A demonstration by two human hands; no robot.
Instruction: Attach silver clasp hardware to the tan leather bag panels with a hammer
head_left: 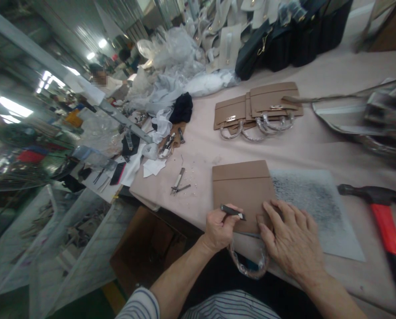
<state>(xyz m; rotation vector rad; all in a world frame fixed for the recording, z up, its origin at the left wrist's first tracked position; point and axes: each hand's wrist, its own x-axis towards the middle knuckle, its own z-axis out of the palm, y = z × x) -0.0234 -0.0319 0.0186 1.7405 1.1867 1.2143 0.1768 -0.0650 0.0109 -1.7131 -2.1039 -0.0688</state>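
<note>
A flat tan leather bag panel (242, 188) lies on the pale table (201, 155) in front of me, its plastic-wrapped handle (247, 263) hanging over the near edge. My left hand (219, 228) is closed around a small dark metal tool (233, 212) whose tip rests on the panel's lower edge. My right hand (292, 239) lies on the panel's lower right corner, fingers bent and pressing a small tan tab.
A grey scuffed mat (314, 204) lies under the panel's right side. A red-handled hammer (384, 226) rests at the right. Several finished tan panels (257, 108) lie further back, black bags (284, 40) behind them. Metal tools (178, 181) and scraps lie left. A person sits far left.
</note>
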